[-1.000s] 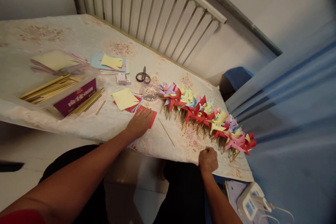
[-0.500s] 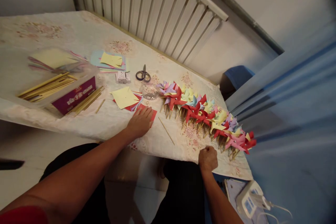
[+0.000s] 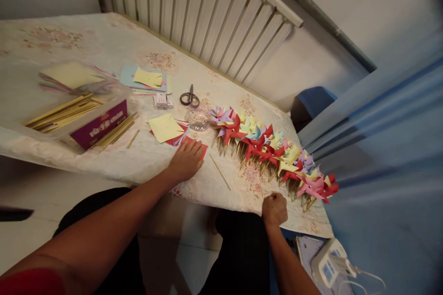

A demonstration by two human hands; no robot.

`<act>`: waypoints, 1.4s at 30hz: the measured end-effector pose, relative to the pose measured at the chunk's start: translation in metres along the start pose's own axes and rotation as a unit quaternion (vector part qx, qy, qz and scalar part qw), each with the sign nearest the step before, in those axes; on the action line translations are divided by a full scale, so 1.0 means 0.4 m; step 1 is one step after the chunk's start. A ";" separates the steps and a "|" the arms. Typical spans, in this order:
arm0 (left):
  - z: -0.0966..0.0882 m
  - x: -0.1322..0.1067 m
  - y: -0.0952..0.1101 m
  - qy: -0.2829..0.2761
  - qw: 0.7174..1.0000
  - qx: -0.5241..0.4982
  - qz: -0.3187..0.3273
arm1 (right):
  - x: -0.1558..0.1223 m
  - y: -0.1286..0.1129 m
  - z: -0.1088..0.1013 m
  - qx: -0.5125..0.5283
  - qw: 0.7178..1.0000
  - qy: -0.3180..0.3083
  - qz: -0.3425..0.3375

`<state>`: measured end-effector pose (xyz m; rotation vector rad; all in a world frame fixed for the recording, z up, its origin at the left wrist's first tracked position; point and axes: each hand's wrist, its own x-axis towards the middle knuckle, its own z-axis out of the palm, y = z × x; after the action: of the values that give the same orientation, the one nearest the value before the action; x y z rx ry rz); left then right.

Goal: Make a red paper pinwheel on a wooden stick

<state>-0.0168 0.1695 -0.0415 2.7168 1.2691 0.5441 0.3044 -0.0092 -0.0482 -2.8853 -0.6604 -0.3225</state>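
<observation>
My left hand lies flat, fingers stretched out, on a red square of paper that it mostly covers. Just right of that hand, a thin wooden stick lies by itself on the cloth. Above the hand is a small stack of cut paper squares with a yellow sheet on top. My right hand rests as a closed fist at the table's near edge, and nothing shows in it. Beyond the fist, several finished paper pinwheels on sticks lie in a long overlapping row.
A clear plastic box of sticks stands at the left, with more sticks beside it. Scissors, small white boxes, a clear container of pins and coloured paper lie behind. A power strip sits lower right.
</observation>
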 end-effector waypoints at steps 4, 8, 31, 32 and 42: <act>0.004 -0.003 -0.002 0.006 1.000 -0.004 0.007 | -0.001 -0.001 -0.001 0.001 1.000 0.001 0.001; 0.011 -0.005 -0.004 0.003 1.000 0.006 0.008 | -0.001 0.001 0.000 0.002 1.000 0.003 0.002; 0.003 -0.020 0.005 -0.024 1.000 0.000 0.001 | -0.004 -0.003 -0.006 0.001 1.000 0.002 0.005; 0.003 -0.021 0.006 -0.027 1.000 0.000 -0.001 | -0.005 -0.004 -0.007 0.001 1.000 0.002 0.006; 0.000 -0.035 0.020 -0.034 0.999 0.012 -0.005 | -0.010 -0.011 -0.020 0.004 1.000 0.004 0.012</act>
<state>-0.0194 0.1538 -0.0436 2.7205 1.2807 0.4354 0.2975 -0.0087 -0.0409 -2.8800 -0.6248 -0.3276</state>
